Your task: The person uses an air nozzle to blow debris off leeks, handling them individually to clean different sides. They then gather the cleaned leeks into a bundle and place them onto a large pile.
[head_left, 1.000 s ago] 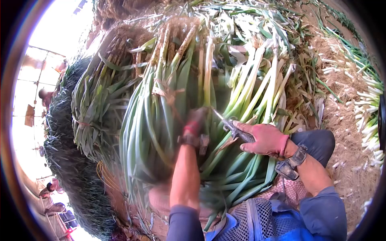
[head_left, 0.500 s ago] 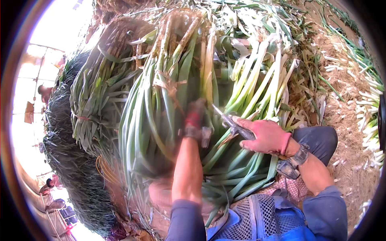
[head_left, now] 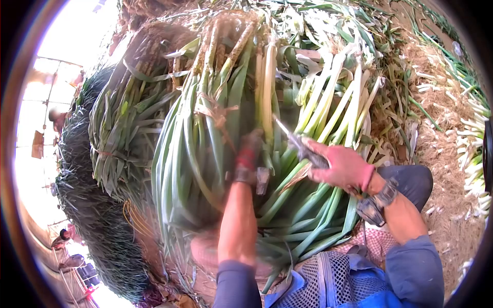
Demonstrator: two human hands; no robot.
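My left hand, in a red and grey glove and somewhat blurred, is closed around a large green onion, whose pale stalk points up, away from me. In my right hand, wearing a pinkish glove, is a grey tool with a thin metal tip. Its tip points up and left, beside the held stalk. A tied bundle of unpeeled green onions with dirty roots lies left of my left hand. To the right, cleaner whitish-green onions lie side by side, their leaves running down toward my lap.
Another tied bundle rests farther left, beside a long dark green stack. Leaf scraps cover the far side. Cut roots litter the ground at right, near a row of white onion ends. People appear at far left.
My right hand and the tool have shifted slightly right and down. My left hand stays in nearly the same place on the onion.
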